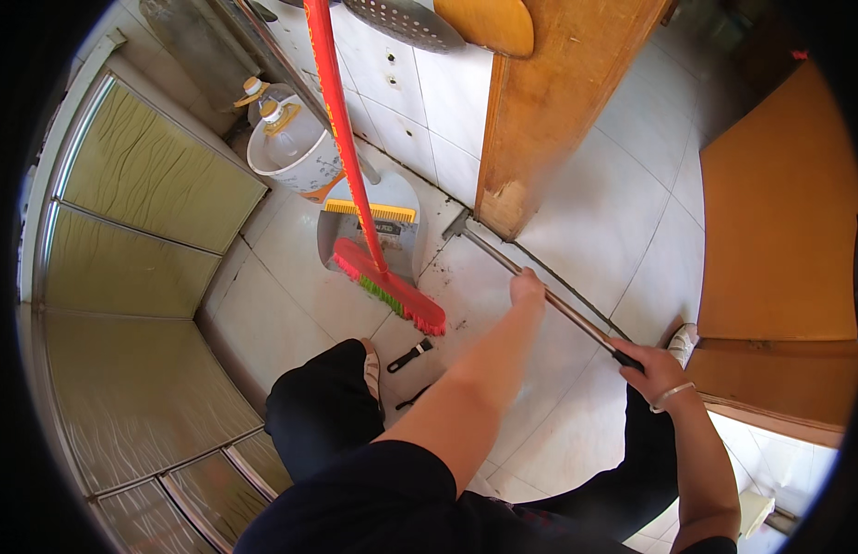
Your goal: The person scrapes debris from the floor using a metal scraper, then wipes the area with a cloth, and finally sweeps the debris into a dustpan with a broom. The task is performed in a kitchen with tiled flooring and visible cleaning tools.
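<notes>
Both my hands grip a long-handled floor tool with a metal pole (pixel 494 251), which slants across the doorway threshold. My left hand (pixel 527 287) closes around the middle of the pole. My right hand (pixel 654 370), with a bracelet at the wrist, holds the black end grip. The tool's grey head (pixel 456 225) meets the floor at the foot of the wall beside the wooden door frame; whether it is a scraper or a brush I cannot tell. Dark crumbs of dirt (pixel 439 273) lie on the tiles near the head.
A red broom (pixel 391 284) stands over a grey dustpan (pixel 394 194) with yellow teeth. Beyond is a bucket (pixel 290 163) holding plastic bottles. A small black-handled scraper (pixel 409 355) lies near my foot. Cabinet doors (pixel 152 395) line the left; a wooden door (pixel 775 228) is at right.
</notes>
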A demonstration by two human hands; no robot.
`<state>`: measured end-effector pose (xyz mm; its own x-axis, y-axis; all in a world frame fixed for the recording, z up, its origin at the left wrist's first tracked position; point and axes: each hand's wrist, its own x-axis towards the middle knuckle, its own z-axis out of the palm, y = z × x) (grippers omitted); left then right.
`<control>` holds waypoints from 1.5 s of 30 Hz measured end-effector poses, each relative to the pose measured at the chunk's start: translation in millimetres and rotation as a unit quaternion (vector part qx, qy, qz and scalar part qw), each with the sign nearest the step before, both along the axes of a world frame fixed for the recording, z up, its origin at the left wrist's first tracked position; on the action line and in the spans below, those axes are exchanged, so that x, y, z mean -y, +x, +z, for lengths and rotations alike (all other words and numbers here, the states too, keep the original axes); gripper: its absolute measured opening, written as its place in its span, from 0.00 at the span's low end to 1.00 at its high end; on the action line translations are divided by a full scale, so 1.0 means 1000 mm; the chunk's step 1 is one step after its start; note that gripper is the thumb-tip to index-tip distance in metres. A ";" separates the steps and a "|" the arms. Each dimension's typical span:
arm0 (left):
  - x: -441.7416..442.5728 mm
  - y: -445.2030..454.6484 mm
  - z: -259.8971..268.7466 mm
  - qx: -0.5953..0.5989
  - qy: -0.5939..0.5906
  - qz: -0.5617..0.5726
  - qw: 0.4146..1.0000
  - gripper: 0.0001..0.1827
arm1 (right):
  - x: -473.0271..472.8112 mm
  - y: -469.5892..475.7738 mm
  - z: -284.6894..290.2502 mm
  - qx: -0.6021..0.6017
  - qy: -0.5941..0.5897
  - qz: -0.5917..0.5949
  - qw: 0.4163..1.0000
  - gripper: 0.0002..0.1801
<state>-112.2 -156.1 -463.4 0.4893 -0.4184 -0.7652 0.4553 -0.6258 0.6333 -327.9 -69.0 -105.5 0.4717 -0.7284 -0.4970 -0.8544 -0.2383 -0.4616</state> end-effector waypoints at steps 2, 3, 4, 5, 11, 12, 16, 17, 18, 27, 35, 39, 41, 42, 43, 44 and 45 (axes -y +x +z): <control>-0.001 -0.047 0.036 -0.043 0.022 -0.058 0.997 0.28 | -0.018 -0.035 -0.008 0.004 -0.022 -0.044 0.999 0.30; -0.006 -0.047 0.048 -0.055 0.035 -0.066 0.996 0.30 | -0.022 -0.036 -0.009 0.015 -0.030 -0.045 0.998 0.30; -0.004 -0.039 0.038 -0.029 0.032 -0.071 0.996 0.29 | -0.021 -0.033 -0.013 0.012 -0.044 -0.035 0.998 0.30; -0.001 -0.025 0.033 -0.003 0.029 -0.076 0.997 0.28 | -0.018 -0.025 -0.021 0.012 -0.062 -0.018 0.998 0.30; 0.005 0.006 0.057 -0.096 0.003 0.001 0.995 0.23 | -0.011 0.001 -0.035 -0.047 -0.141 0.037 0.988 0.31; 0.003 0.010 0.060 -0.074 -0.006 0.015 0.997 0.22 | -0.012 0.007 -0.035 -0.052 -0.184 0.066 0.979 0.32; -0.003 0.010 0.085 -0.181 -0.113 0.111 0.971 0.21 | -0.021 0.021 -0.017 -0.102 -0.260 0.105 0.954 0.31; -0.004 0.010 0.095 -0.192 -0.127 0.111 0.967 0.21 | -0.024 0.023 -0.010 -0.095 -0.254 0.095 0.958 0.30; -0.005 0.013 0.100 -0.201 -0.143 0.116 0.962 0.21 | -0.024 0.027 0.000 -0.086 -0.249 0.091 0.960 0.29; -0.061 0.019 0.100 -0.441 -0.261 0.054 0.857 0.26 | -0.058 0.018 0.005 0.223 0.330 -0.321 0.859 0.35; -0.067 0.027 0.117 -0.307 -0.085 0.006 0.948 0.29 | -0.125 0.040 -0.052 0.114 0.016 -0.221 0.969 0.32; -0.054 0.055 0.091 -0.238 -0.068 -0.038 0.968 0.28 | -0.129 0.074 -0.075 0.186 0.091 -0.324 0.923 0.30; -0.046 0.062 0.087 -0.237 -0.076 -0.040 0.968 0.28 | -0.121 0.077 -0.077 0.187 0.085 -0.318 0.926 0.30; -0.043 0.061 0.086 -0.235 -0.076 -0.041 0.968 0.28 | -0.119 0.077 -0.076 0.186 0.080 -0.315 0.927 0.30; -0.040 0.059 0.085 -0.233 -0.076 -0.041 0.969 0.28 | -0.116 0.078 -0.075 0.187 0.094 -0.321 0.924 0.30; -0.039 0.059 0.082 -0.224 -0.080 -0.038 0.971 0.28 | -0.113 0.078 -0.074 0.189 0.107 -0.326 0.920 0.30; -0.034 0.061 0.079 -0.212 -0.083 -0.032 0.973 0.28 | -0.110 0.078 -0.073 0.189 0.120 -0.328 0.918 0.31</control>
